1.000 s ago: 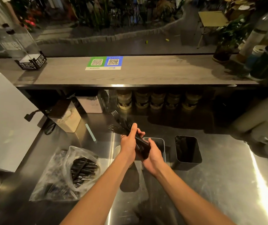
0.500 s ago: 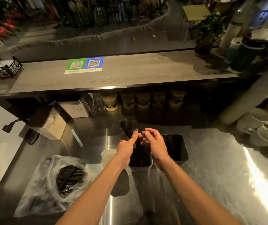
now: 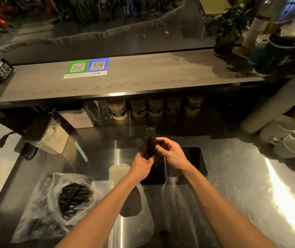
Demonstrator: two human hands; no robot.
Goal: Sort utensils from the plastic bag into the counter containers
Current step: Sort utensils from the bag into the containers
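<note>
forks: seem light, stiff, slippery | left hand curled round handles, prongs above | right hand pinches bunch beside it | best held low; box underneath

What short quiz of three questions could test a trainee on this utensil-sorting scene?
1. True or false: the clear plastic bag with black utensils lies on the steel counter at the person's right.
2. What do the left hand and the right hand hold together? A: a white cup. B: a bundle of black plastic forks. C: a glass jar.
3. What colour is the rectangular container furthest to the person's right?

Key: 1 false; 2 B; 3 black.
</note>
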